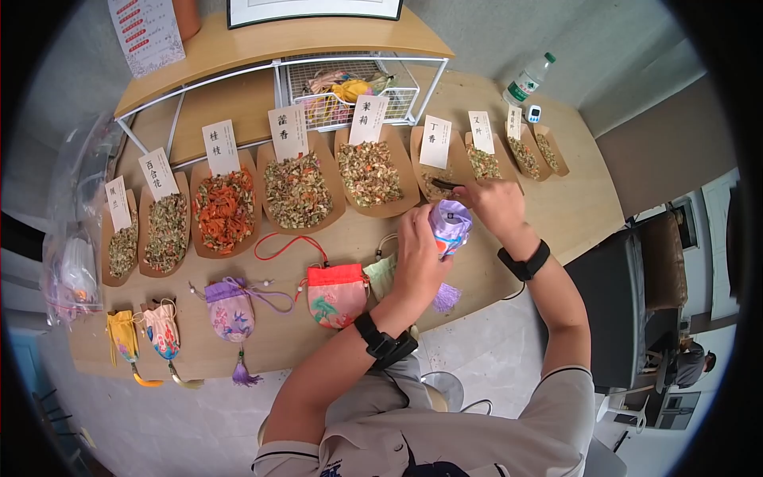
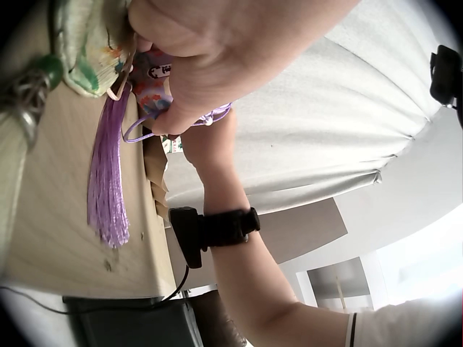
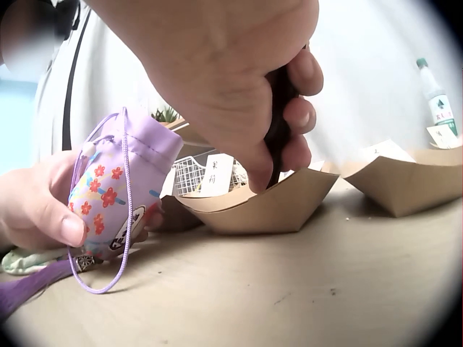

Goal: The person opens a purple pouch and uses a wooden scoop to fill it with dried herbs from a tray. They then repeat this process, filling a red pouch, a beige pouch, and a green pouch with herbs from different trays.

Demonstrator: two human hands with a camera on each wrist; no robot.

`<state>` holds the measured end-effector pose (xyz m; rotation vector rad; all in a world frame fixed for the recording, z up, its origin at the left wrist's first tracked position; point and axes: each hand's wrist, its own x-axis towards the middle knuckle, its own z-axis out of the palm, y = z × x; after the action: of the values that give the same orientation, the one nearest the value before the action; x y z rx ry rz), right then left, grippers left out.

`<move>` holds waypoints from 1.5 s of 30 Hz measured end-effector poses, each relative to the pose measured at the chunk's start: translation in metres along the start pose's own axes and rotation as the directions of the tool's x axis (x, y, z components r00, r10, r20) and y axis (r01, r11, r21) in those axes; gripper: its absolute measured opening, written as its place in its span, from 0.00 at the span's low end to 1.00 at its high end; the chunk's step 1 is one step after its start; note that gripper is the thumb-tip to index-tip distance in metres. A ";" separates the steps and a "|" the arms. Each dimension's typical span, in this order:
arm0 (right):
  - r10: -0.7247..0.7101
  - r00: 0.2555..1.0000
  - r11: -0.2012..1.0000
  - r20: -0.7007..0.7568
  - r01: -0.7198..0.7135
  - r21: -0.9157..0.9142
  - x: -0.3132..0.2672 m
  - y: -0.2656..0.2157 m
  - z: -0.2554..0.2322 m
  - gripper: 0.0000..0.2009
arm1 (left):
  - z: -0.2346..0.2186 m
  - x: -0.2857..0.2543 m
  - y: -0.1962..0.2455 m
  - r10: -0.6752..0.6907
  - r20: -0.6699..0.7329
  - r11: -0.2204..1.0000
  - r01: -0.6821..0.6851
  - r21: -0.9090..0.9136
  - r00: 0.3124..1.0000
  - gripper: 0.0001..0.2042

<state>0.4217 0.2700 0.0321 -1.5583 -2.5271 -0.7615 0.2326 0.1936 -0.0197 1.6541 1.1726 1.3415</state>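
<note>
My left hand (image 1: 423, 253) grips a small purple drawstring pouch (image 3: 123, 188) printed with red flowers, its mouth facing up. A purple tassel (image 2: 110, 173) hangs from it. My right hand (image 1: 498, 208) holds a dark tool (image 1: 447, 184) over the paper tray labelled 丁香 (image 1: 420, 165), just beyond the pouch. In the right wrist view my right hand (image 3: 239, 87) has its fingers curled round the dark handle (image 3: 279, 126), above the tray's edge (image 3: 253, 217). The tool's tip is hidden there by the tray. A little dried material lies in that tray.
More paper trays of dried herbs (image 1: 297, 191) with cards run along the table. Nearer me lie a red pouch (image 1: 335, 300), a green one (image 1: 381, 277), a purple one (image 1: 230, 312) and smaller ones. Behind stand a wooden shelf (image 1: 278, 44), a wire basket (image 1: 397, 102) and a bottle (image 1: 526, 81).
</note>
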 end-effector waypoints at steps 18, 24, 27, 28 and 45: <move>0.239 0.968 0.874 -0.077 -0.180 0.452 -0.037 -0.003 -0.095 0.14 | 0.002 -0.001 -0.003 0.027 -0.026 0.999 -0.026 0.038 0.999 0.40; 0.234 0.967 0.890 -0.105 -0.170 0.423 -0.043 0.008 -0.084 0.14 | 0.001 0.000 -0.005 0.036 -0.019 0.998 -0.035 0.060 0.999 0.41; 0.194 0.977 0.953 -0.084 -0.167 0.251 -0.036 0.018 -0.080 0.14 | 0.002 -0.001 -0.004 0.027 -0.012 0.998 -0.027 0.051 1.000 0.41; 0.158 0.986 0.972 -0.056 -0.145 0.185 -0.035 0.018 -0.077 0.14 | 0.002 -0.001 -0.005 0.035 -0.010 0.998 -0.034 0.057 0.999 0.40; 0.062 0.997 0.997 0.040 -0.064 0.053 -0.013 0.014 -0.026 0.16 | 0.000 -0.001 -0.005 0.040 0.028 0.997 -0.042 0.060 0.999 0.40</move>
<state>0.4347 0.2525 0.0556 -1.6421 -2.4889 -0.6566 0.2320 0.1944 -0.0246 1.7426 1.1806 1.3170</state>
